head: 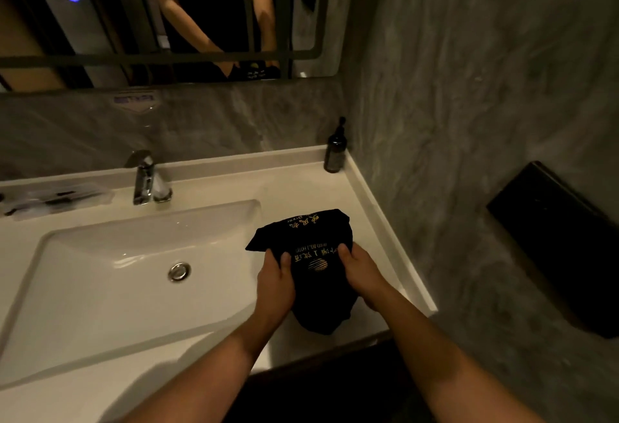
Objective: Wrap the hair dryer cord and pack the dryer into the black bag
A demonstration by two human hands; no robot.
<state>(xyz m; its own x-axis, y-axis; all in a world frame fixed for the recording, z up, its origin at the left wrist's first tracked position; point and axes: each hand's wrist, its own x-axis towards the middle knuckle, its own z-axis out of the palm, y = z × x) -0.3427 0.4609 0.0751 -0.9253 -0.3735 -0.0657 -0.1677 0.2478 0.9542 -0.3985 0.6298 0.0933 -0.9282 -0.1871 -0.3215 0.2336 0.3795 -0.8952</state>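
A black bag [313,238] with gold lettering lies on the white counter to the right of the basin, bulging as if full. My left hand [276,283] grips its left side, thumb on top. My right hand [360,273] grips its right side the same way. The bag's near end hangs toward the counter's front edge. No hair dryer or cord shows; whatever is inside the bag is hidden by the fabric.
A white sink [100,255] with a chrome faucet [147,178] fills the left. A dark pump bottle [335,151] stands in the back right corner. A black box [562,245] is mounted on the grey wall at right. A mirror [315,14] hangs above.
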